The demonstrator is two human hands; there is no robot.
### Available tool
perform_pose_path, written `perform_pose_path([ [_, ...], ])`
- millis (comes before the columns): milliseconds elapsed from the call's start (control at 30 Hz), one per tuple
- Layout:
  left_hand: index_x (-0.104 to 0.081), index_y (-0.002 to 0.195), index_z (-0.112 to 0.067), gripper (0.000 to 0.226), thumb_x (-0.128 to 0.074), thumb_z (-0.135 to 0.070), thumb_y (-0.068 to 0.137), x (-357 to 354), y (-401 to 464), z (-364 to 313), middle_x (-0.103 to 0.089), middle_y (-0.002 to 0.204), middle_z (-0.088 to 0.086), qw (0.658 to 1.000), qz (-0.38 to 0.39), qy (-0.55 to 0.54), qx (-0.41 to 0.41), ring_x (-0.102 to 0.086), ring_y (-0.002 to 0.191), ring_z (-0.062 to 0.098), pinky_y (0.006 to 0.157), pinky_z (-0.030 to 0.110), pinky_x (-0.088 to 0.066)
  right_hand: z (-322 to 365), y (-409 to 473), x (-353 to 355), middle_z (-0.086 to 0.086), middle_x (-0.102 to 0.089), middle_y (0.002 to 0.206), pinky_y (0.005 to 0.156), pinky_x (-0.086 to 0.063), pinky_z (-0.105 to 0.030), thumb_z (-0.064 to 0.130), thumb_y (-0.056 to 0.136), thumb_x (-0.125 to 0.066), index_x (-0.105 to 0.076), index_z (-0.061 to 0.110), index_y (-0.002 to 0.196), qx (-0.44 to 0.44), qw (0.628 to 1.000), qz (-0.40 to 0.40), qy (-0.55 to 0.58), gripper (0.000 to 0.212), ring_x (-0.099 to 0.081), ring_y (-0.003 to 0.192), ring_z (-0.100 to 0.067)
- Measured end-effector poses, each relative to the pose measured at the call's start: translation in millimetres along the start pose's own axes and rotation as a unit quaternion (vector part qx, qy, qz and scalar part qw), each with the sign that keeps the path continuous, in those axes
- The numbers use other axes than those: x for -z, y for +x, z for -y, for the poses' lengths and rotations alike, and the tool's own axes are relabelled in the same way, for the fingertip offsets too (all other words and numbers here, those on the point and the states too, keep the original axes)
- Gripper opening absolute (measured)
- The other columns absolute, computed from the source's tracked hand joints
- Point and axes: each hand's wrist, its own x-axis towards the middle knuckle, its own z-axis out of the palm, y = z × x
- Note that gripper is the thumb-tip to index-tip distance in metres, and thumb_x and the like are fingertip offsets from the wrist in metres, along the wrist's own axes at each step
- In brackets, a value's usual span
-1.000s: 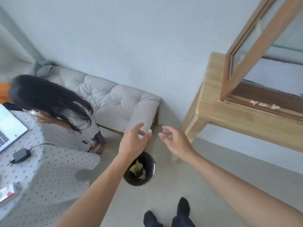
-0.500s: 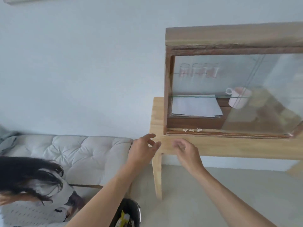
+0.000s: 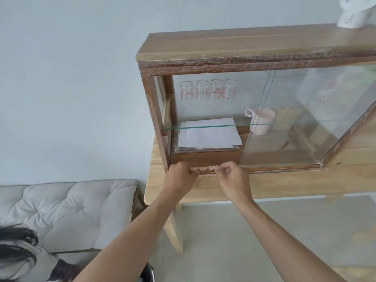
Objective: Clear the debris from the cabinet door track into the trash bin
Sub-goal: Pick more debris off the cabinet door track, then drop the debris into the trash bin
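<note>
at the far left we see a grey tufted bench cushion point(image 3: 67, 212), and in the lower left corner the dark hair of another person point(image 3: 16, 245). near the bottom edge, partly behind our left forearm, shows a small dark rim of the trash bin point(image 3: 150, 271) on the floor. our left hand point(image 3: 180, 180) is at the left end of the cabinet door track point(image 3: 264, 169), with the fingers curled down onto the track edge; we cannot tell if it pinches anything. between our two hands lies the debris point(image 3: 204, 168), pale crumbs in the track, just beside the fingertips of the left hand. our right hand point(image 3: 232, 178) is on the other side of the crumbs, fingers bent in toward the thumb in a loose pinch; whether it grasps a crumb we cannot tell. the track belongs to a wooden cabinet point(image 3: 244, 45) standing on a light wooden table point(image 3: 284, 184). the sliding glass door point(image 3: 305, 119) is pushed to the right, so the left part is open. inside are four measuring glasses point(image 3: 208, 89), white papers point(image 3: 207, 135) and a pink mug point(image 3: 261, 121).
</note>
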Motion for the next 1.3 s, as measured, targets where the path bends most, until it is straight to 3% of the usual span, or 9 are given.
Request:
perform_pose_path([
  [67,-0.070,0.083,-0.009,0.047,-0.077,-0.053,0.096,-3,6,-9,-0.078,0.089,0.010,0.999,-0.002,0.047,0.014,-0.074,0.091,0.038,0.072,0.039,-0.057,3,10,-2,0.013,-0.069,0.077,0.072,-0.050,-0.031,0.046,0.094,-0.073,-0.072,0.019,0.098,-0.001,1.000,0.002,-0.027,0.028,-0.068,0.080,-0.017],
  [200,-0.053,0.070,-0.014,0.061,-0.078,-0.064,0.092,-5,14,-26,-0.067,0.081,0.006,0.996,0.005,0.084,0.041,-0.075,0.086,0.037,0.063,0.035,-0.049,7,24,-10,0.000,-0.078,0.085,0.069,-0.050,-0.034,0.050,0.091,-0.074,-0.073,0.015,0.091,-0.011,0.996,0.041,-0.083,0.035,-0.072,0.085,-0.026],
  [367,-0.075,0.103,-0.002,0.040,-0.082,-0.040,0.096,-3,26,-39,-0.081,0.099,0.014,0.995,0.033,0.080,0.054,-0.081,0.094,0.037,0.075,0.041,-0.064,8,31,-16,-0.005,-0.077,0.081,0.062,-0.049,-0.034,0.039,0.093,-0.075,-0.072,0.014,0.083,-0.015,0.991,0.047,-0.123,0.027,-0.072,0.079,-0.032],
  [567,-0.078,0.085,0.008,0.024,-0.068,-0.007,0.101,1,28,-25,-0.081,0.068,0.018,0.994,0.069,-0.047,0.063,-0.084,0.062,0.029,0.072,0.043,-0.072,8,30,-17,-0.005,-0.078,0.074,0.061,-0.052,-0.034,0.028,0.097,-0.069,-0.075,0.013,0.081,-0.015,0.995,0.068,-0.071,0.023,-0.072,0.070,-0.031],
  [800,-0.076,0.080,0.004,0.026,-0.067,-0.009,0.100,14,-27,40,-0.079,0.072,0.022,0.980,-0.023,-0.188,0.058,-0.066,0.044,0.013,0.046,0.032,-0.064,7,-11,-33,0.001,-0.075,0.068,0.061,-0.057,-0.038,0.029,0.097,-0.068,-0.075,0.020,0.084,-0.003,0.995,0.093,0.024,0.017,-0.071,0.063,-0.026],
  [900,-0.078,0.082,-0.003,0.026,-0.071,-0.016,0.102,23,-52,77,-0.081,0.069,0.010,0.974,-0.038,-0.208,0.077,-0.067,0.044,0.008,0.046,0.026,-0.061,19,-38,-49,0.005,-0.072,0.066,0.057,-0.050,-0.028,0.038,0.097,-0.071,-0.074,0.025,0.081,0.017,0.994,0.107,0.024,0.021,-0.067,0.059,-0.016],
  [1033,-0.077,0.081,-0.008,0.027,-0.076,-0.024,0.103,27,-84,138,-0.078,0.063,0.001,0.957,-0.079,-0.247,0.129,-0.067,0.044,0.014,0.049,0.035,-0.062,34,-83,-82,0.004,-0.069,0.062,0.053,-0.047,-0.020,0.039,0.097,-0.072,-0.069,0.028,0.076,0.050,0.983,0.174,0.039,0.024,-0.063,0.053,-0.014],
  [1133,-0.077,0.081,-0.010,0.029,-0.077,-0.029,0.102,25,-108,185,-0.079,0.064,0.003,0.946,-0.105,-0.256,0.169,-0.067,0.047,0.020,0.054,0.039,-0.061,38,-118,-117,-0.002,-0.072,0.068,0.055,-0.048,-0.025,0.039,0.096,-0.071,-0.069,0.027,0.077,0.057,0.967,0.242,0.048,0.023,-0.060,0.053,-0.016],
  [1300,-0.076,0.072,-0.018,0.031,-0.077,-0.033,0.099,17,-146,255,-0.078,0.063,-0.007,0.927,-0.128,-0.244,0.253,-0.059,0.040,0.001,0.045,0.013,-0.047,29,-155,-182,0.003,-0.073,0.068,0.061,-0.053,-0.029,0.032,0.097,-0.070,-0.072,0.022,0.083,0.044,0.942,0.331,0.018,0.017,-0.061,0.054,-0.010],
])
